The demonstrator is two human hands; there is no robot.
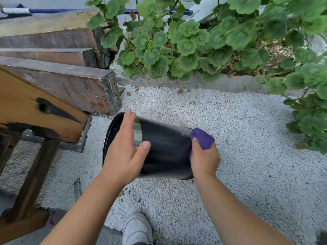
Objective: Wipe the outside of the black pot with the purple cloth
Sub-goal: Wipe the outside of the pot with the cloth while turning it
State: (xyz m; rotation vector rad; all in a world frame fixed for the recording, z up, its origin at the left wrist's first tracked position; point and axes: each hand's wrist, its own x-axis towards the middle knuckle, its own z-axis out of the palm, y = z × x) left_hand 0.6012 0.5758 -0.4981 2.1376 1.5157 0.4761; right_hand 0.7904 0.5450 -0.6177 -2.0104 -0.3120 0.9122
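The black pot is held on its side above white gravel, with its open mouth facing left and its base to the right. My left hand grips the pot near the rim, fingers over the top and thumb on the side wall. My right hand is closed on the bunched purple cloth, which presses against the pot's wall at the base end. The far side of the pot is hidden.
Heavy wooden beams and a wooden bench stand at the left, close to the pot's mouth. Geranium plants fill the back and right behind a concrete edge. White gravel covers the ground. My white shoe is below.
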